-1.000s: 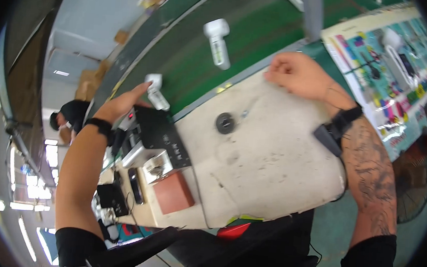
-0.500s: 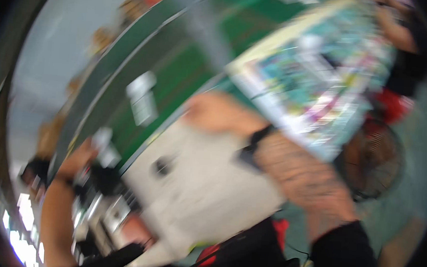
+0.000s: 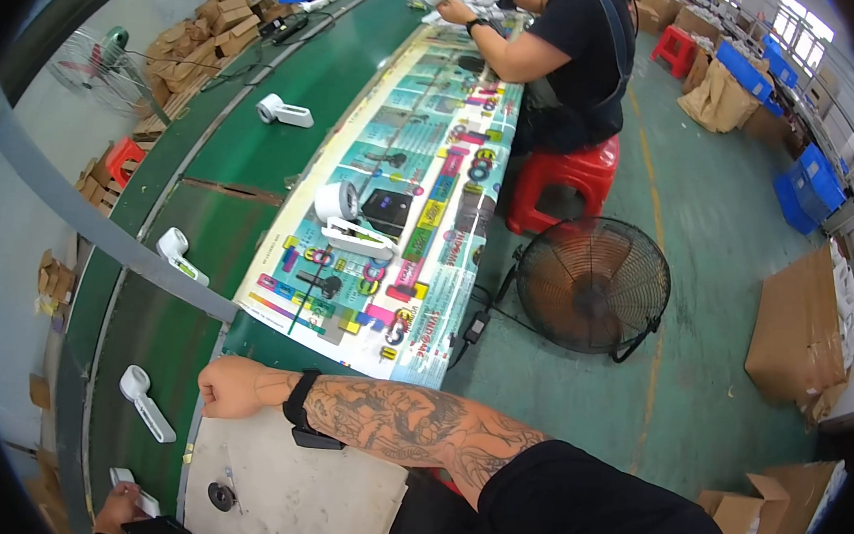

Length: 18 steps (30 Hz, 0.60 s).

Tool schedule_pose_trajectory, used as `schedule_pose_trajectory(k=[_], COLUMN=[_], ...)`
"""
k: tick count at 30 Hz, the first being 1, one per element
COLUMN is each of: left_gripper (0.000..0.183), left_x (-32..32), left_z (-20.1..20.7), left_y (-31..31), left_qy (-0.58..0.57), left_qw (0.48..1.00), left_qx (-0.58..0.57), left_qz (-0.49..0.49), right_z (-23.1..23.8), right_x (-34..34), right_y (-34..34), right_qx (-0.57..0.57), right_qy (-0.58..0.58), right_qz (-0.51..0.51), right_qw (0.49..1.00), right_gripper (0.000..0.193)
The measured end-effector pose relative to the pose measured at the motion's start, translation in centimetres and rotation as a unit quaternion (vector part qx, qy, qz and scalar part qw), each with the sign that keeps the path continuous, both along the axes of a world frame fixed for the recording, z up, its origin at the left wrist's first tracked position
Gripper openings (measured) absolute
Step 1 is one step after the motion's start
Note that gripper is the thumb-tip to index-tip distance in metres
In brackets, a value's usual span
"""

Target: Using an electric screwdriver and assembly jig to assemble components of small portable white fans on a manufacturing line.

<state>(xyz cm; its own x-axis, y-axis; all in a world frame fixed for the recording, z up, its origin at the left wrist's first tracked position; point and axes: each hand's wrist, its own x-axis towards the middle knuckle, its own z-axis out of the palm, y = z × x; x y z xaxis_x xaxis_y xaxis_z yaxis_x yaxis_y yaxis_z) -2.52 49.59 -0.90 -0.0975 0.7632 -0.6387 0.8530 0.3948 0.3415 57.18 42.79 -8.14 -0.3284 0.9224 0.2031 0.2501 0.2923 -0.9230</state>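
My right hand (image 3: 234, 387), a black band round its wrist, is closed in a fist at the belt-side corner of a worn pale tabletop (image 3: 310, 474). Nothing shows sticking out of it. My left hand is out of the picture. A small black ring-shaped part (image 3: 221, 496) lies on the tabletop. On the green belt (image 3: 205, 221) beside it are several white handled devices with round heads, one of them a white device (image 3: 147, 404) left of my fist. At the lower left edge a hand (image 3: 117, 511), apparently another person's, touches a white device (image 3: 136, 485).
Ahead stands a long table under a colourful printed sheet (image 3: 345, 291), bearing white devices (image 3: 359, 240) and a dark box (image 3: 387, 211). A grey post (image 3: 100, 216) crosses the left side. A co-worker (image 3: 575, 48) sits on a red stool (image 3: 566, 183). A floor fan (image 3: 591, 285) stands nearby.
The view has swung to the right and sharpened. My right fist now appears lower and farther left, still by the tabletop corner. The other person's arm has mostly left the picture.
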Motion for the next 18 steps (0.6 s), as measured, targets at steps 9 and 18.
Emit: schedule_pose_trajectory(k=[9,18], left_gripper=[0.043,0.049], left_x=[-4.5,7.9], left_z=[5.3,14.7], left_y=[-3.4,-16.0], left_qy=[0.115,-0.174], left_qw=[0.956,0.830], left_qx=[0.269,0.505], left_qz=[0.027,0.159], right_z=[1.8,2.6], right_x=[-2.2,0.4], right_y=[-0.6,-2.3], right_qx=[0.050,-0.126], right_qy=[0.057,0.146], right_qz=[0.012,0.004], right_qw=[0.997,0.981], right_gripper=[0.023,0.011])
